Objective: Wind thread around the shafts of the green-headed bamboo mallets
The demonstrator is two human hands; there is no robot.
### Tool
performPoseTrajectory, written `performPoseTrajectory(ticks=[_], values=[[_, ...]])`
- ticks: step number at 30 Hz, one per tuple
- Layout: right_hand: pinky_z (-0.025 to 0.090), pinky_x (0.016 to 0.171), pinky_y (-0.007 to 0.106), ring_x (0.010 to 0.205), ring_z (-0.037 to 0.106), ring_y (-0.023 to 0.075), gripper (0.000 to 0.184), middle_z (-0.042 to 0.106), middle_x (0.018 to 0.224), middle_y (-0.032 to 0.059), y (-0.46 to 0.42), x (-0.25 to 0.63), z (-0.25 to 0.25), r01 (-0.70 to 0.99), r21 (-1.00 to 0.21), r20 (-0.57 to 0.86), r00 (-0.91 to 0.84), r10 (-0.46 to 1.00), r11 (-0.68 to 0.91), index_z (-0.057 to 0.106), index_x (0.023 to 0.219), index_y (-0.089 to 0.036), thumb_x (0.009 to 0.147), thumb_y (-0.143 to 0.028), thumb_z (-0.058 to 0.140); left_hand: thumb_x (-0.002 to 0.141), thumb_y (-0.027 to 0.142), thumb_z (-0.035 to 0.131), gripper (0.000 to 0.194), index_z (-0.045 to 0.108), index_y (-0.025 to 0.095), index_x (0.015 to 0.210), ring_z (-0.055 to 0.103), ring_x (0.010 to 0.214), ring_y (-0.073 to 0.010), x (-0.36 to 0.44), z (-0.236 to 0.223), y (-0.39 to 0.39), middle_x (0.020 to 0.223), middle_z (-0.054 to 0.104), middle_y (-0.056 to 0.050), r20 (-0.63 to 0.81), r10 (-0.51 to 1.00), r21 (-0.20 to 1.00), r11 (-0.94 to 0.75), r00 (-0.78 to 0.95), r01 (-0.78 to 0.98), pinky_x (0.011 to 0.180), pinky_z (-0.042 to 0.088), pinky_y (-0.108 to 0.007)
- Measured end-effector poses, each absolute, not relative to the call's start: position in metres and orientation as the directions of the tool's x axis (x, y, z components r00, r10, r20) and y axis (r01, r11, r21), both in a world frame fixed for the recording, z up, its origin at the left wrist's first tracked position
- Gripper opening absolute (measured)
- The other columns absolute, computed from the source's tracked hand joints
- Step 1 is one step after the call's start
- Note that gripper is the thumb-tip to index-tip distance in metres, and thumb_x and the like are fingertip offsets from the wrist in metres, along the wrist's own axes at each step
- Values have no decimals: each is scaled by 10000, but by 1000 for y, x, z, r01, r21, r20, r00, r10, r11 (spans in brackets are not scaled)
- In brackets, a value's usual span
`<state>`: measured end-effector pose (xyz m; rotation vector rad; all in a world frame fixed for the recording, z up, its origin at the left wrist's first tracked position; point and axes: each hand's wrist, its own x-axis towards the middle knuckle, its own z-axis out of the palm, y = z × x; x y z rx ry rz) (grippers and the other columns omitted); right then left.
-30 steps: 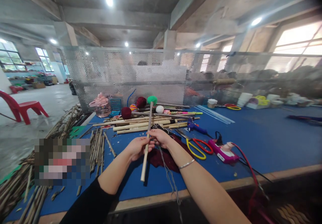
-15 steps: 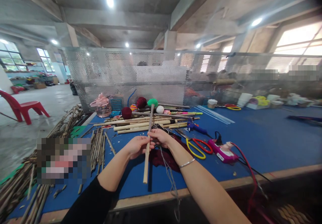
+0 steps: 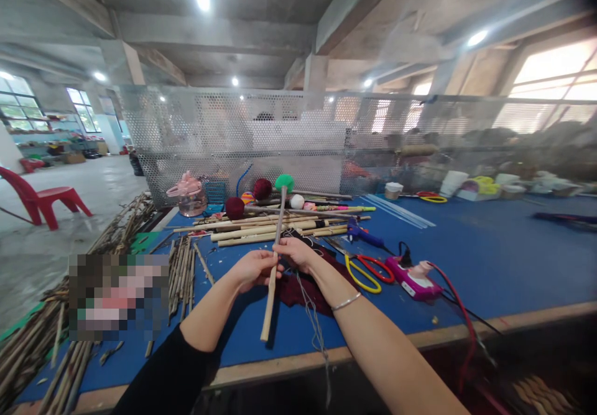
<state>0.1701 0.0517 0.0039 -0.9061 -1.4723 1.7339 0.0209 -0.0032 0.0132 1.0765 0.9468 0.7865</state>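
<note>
Both hands grip a thin wooden stick (image 3: 271,297) near its middle, over the blue tabletop. My left hand (image 3: 254,270) is closed round it from the left, fingers behind and thumb in front. My right hand (image 3: 297,254) pinches it slightly higher, from the right. The stick's pale, thicker end points down towards me. At its far end is a green ball (image 3: 284,183), which seems fixed to it. Grey thread (image 3: 314,321) hangs in loops below my right hand, past the table edge. Dark red cloth (image 3: 303,293) lies under the hands.
Bundled twigs (image 3: 181,272) lie left. Bamboo sticks (image 3: 261,234) and yarn balls (image 3: 234,208) lie behind. To the right are scissors (image 3: 364,275), a blue glue gun (image 3: 366,234) and a purple power strip (image 3: 413,281) with cords. A perforated metal screen (image 3: 186,129) stands at the back.
The stick's far end, with the green ball, has risen slightly. Its near end has swung a little to the left. Both hands keep hold of it.
</note>
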Motion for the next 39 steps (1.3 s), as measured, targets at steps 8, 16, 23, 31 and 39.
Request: performPoseTrajectory(ticks=[8, 16, 23, 31, 39], values=[[147, 329, 172, 303, 280, 21, 330, 445, 418, -72, 50, 169, 6, -32, -995, -68, -499, 864, -98, 502, 684, -135, 613, -411, 668, 579, 378, 708, 343, 567, 107, 735, 556, 526, -85, 27, 10, -4, 647, 603, -40, -190, 915, 968, 235, 357, -86, 492, 426, -180], [249, 369, 162, 363, 372, 36, 298, 465, 445, -59, 49, 169, 8, -90, -991, -24, -620, 784, -101, 472, 634, -137, 632, -363, 665, 603, 389, 691, 359, 552, 135, 816, 600, 612, -115, 30, 10, -7, 765, 630, -69, -232, 878, 947, 303, 419, -109, 522, 436, -198], [189, 354, 173, 363, 323, 23, 319, 472, 470, -54, 45, 161, 5, 24, -997, -72, -576, 814, -71, 502, 645, -122, 613, -388, 676, 519, 433, 716, 389, 476, 135, 586, 463, 407, -60, 25, 8, -14, 453, 487, 31, -211, 956, 975, 193, 202, 107, 437, 362, -185], [178, 329, 171, 328, 352, 34, 315, 438, 444, -71, 38, 153, -1, -107, -981, -42, -695, 718, -161, 477, 652, -138, 619, -389, 665, 577, 373, 698, 365, 566, 128, 814, 583, 587, -103, 18, 15, -32, 772, 626, -78, -253, 911, 941, 309, 324, -135, 473, 400, -173], [93, 319, 177, 299, 219, 13, 310, 381, 398, -99, 39, 155, -6, 5, -985, -140, -616, 775, -174, 463, 651, -148, 604, -369, 675, 550, 384, 713, 355, 515, 117, 672, 488, 475, -46, 21, -2, -26, 552, 516, 18, -144, 954, 990, 140, 263, 35, 493, 389, -164]])
